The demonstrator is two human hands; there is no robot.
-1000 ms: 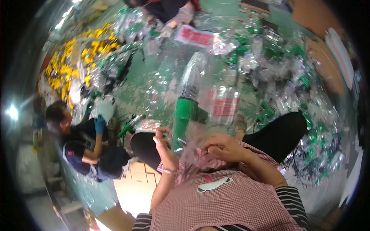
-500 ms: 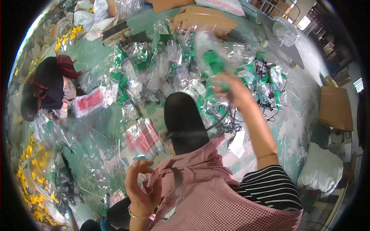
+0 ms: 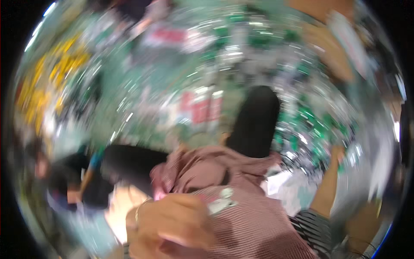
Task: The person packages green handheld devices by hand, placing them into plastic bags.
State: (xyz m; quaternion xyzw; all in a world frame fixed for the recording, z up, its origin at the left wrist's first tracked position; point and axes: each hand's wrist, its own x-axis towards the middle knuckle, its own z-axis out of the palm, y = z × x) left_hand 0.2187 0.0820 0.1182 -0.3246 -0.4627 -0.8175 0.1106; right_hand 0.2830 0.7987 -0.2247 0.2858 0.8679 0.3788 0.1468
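The whole view is smeared by motion. Close in front of my chest is my left hand (image 3: 172, 222), with a bracelet at the wrist; its fingers look bent, but blur hides whether they hold anything. My right arm stretches out to the right, and my right hand (image 3: 338, 153) is at the near right edge of a heap of green items in clear plastic bags (image 3: 302, 116). What that hand touches or holds cannot be made out. A flat red-and-white printed plastic packet (image 3: 202, 108) lies on the floor left of my black-clad knee (image 3: 256, 121).
Yellow parts (image 3: 60, 73) lie in a heap at the far left. One person (image 3: 138, 13) is at the top edge, another (image 3: 73, 185) at the lower left. Brown cardboard (image 3: 327, 52) lies at the upper right. White paper (image 3: 278, 181) is by my right side.
My view has swung, shifting the scene. My right hand, earlier raised over the heap with a bagged green item, is now at the heap's right edge. My left hand has come nearer my chest.
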